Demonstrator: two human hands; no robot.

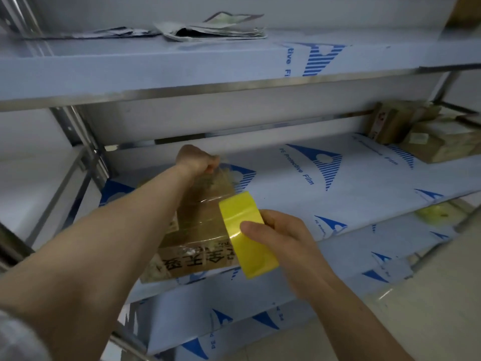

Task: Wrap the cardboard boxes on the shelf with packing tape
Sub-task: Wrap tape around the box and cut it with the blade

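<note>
Metal rack, shelves covered in blue-printed protective film. Middle shelf [286, 183]: one taped box [197, 225] at the left front edge, more boxes [426, 136] stacked at far right rear. Top shelf [156, 63]: loose pile of papers [210, 29]; lower shelf [338, 259]: blurred yellow object [432, 213] at right.

Above you lies a rumpled heap of papers [213, 29] beside flatter dark sheets [112, 33], and pale floor tiles [429, 295] show at your lower right.
</note>
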